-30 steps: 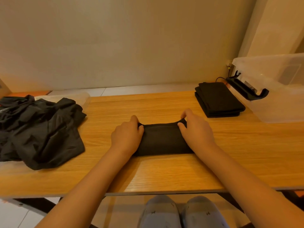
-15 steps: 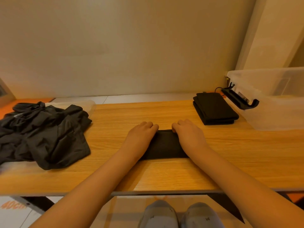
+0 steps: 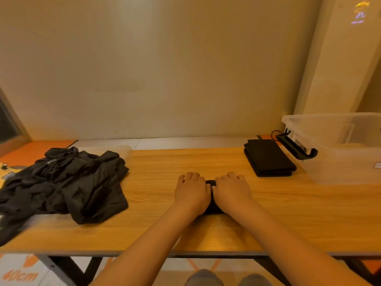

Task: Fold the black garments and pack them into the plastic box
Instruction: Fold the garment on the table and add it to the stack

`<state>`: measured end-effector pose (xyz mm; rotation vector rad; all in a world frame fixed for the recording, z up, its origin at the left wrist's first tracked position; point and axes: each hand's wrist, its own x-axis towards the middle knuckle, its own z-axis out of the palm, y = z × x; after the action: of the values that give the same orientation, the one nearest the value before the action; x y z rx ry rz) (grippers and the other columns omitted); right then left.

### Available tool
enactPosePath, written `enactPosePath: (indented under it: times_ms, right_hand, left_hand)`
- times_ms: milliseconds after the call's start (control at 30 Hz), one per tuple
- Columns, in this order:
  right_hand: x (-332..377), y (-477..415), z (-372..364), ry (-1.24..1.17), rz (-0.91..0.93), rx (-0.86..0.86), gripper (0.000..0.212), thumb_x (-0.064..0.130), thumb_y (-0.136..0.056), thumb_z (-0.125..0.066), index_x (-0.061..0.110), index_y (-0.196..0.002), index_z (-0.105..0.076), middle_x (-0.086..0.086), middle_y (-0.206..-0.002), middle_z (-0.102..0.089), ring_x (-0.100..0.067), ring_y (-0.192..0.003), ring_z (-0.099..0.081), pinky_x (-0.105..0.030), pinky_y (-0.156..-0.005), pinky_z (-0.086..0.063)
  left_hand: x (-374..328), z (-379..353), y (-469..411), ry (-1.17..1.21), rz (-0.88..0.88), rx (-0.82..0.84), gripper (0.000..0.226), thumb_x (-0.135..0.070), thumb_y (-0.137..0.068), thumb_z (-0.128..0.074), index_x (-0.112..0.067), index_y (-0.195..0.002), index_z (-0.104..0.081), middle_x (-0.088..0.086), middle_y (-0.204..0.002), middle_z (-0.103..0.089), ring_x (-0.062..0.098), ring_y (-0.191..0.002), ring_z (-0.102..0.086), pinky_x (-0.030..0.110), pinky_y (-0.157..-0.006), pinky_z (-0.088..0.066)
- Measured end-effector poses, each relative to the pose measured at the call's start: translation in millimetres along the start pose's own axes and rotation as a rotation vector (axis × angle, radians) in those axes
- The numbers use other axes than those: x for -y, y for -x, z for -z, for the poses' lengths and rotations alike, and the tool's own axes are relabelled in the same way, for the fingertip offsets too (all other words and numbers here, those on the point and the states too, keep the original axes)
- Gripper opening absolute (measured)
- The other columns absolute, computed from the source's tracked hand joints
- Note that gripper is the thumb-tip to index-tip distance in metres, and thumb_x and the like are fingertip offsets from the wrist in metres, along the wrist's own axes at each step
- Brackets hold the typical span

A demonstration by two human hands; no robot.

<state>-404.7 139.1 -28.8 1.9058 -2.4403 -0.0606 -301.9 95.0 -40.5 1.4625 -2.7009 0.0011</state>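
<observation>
Now the left hand point(image 3: 192, 190) and right hand point(image 3: 232, 189) have slid together, almost touching, palms down over the black garment point(image 3: 210, 183) beneath them. Gripping or pressing, I cannot tell. This fold looks nearly done. The plastic box point(image 3: 340, 162) waits far right of the right hand.

Left hand point(image 3: 191, 190), right hand point(image 3: 232, 189) palm-down, side by side, forearms converging.

A single wide view from the person's head faces forward and down over the desk point(image 3: 288, 213) toward the wall point(image 3: 144, 69), near enough that the desk fills its lower half.
</observation>
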Motion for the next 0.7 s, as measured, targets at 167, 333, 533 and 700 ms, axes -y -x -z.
enactPosePath:
  times_ms: [167, 333, 533, 700]
  right_hand:
    - [-3, 1, -20, -0.244, 0.162, -0.088, 0.036, 0.024, -0.102, -0.033, 0.017, -0.136, -0.044, 0.000, -0.142, -0.045, -0.015, -0.133, -0.036, -0.030, -0.109, -0.024]
    - [-8, 4, -36, -0.317, 0.146, -0.141, 0.045, 0.034, -0.104, -0.024, 0.023, -0.147, -0.033, 0.007, -0.151, -0.036, -0.008, -0.141, -0.026, -0.027, -0.116, -0.012]
    - [-27, 2, -42, -0.319, 0.057, -0.023, 0.052, 0.045, -0.103, -0.019, 0.031, -0.152, -0.016, 0.011, -0.160, -0.012, -0.007, -0.147, -0.004, -0.035, -0.120, -0.002]
    - [-40, 5, -41, -0.308, 0.022, 0.007, 0.052, 0.043, -0.103, -0.018, 0.032, -0.153, -0.010, 0.010, -0.160, -0.006, -0.010, -0.147, 0.000, -0.038, -0.120, 0.001]
  left_hand:
    - [-2, -12, 4, 0.302, -0.060, -0.075, 0.031, -0.020, -0.101, -0.030, -0.008, -0.113, -0.056, 0.007, -0.120, -0.059, 0.023, -0.109, -0.053, 0.029, -0.087, -0.036]
    - [9, -28, 6, 0.247, -0.083, -0.106, 0.061, -0.038, -0.091, -0.013, -0.019, -0.142, -0.040, -0.002, -0.144, -0.046, 0.014, -0.133, -0.039, 0.028, -0.112, -0.019]
    - [16, -31, 7, 0.162, -0.038, -0.053, 0.057, -0.044, -0.099, -0.012, -0.024, -0.152, -0.020, -0.007, -0.158, -0.023, 0.007, -0.145, -0.014, 0.029, -0.118, 0.000]
    - [34, -31, 13, 0.225, 0.021, -0.017, 0.052, -0.041, -0.103, -0.020, -0.027, -0.153, -0.015, -0.009, -0.160, -0.015, 0.006, -0.146, -0.008, 0.032, -0.120, 0.000]
